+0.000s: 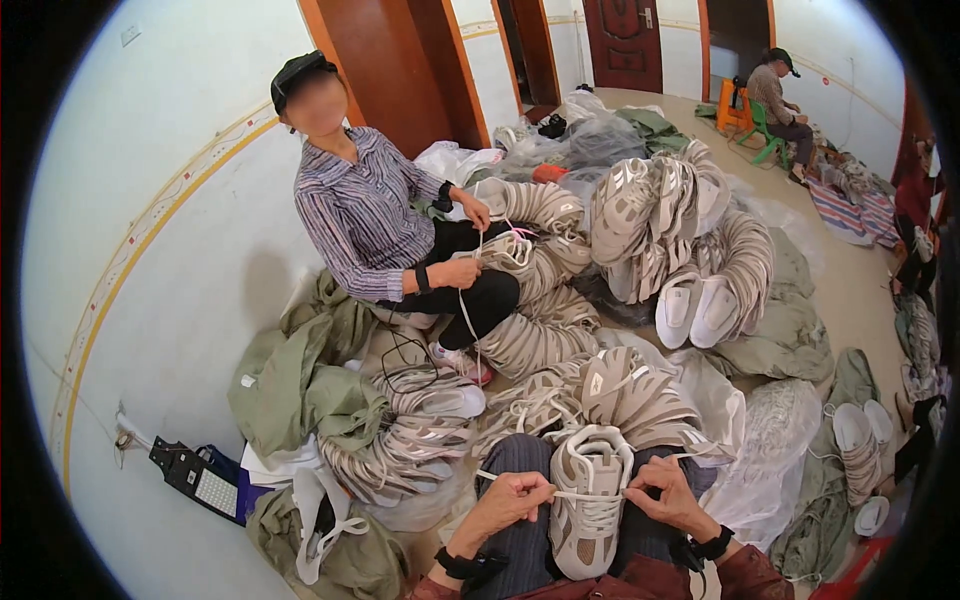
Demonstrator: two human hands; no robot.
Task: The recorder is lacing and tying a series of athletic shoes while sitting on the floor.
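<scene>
A beige-and-white sneaker upper [585, 538] rests between my knees, its toe toward me and its lacing facing up. White laces [592, 497] run across its front in rows. On the left side of the upper, my left hand [515, 503] has thumb and fingers pinched on a lace end. Opposite it, my right hand [672, 492] pinches the other lace end, fingers curled. The lace stretches nearly level between both hands, over the tongue area. Loose lace ends stick out beyond each hand. Both wrists wear black bands.
Nested stacks of similar uppers [640, 395] lie just ahead, with more piles [655, 220] beyond. A co-worker [365, 215] sits at left, holding a lace. Green cloth sacks [300, 370] and clear plastic bags [775, 440] surround me. Another person [775, 100] sits far right.
</scene>
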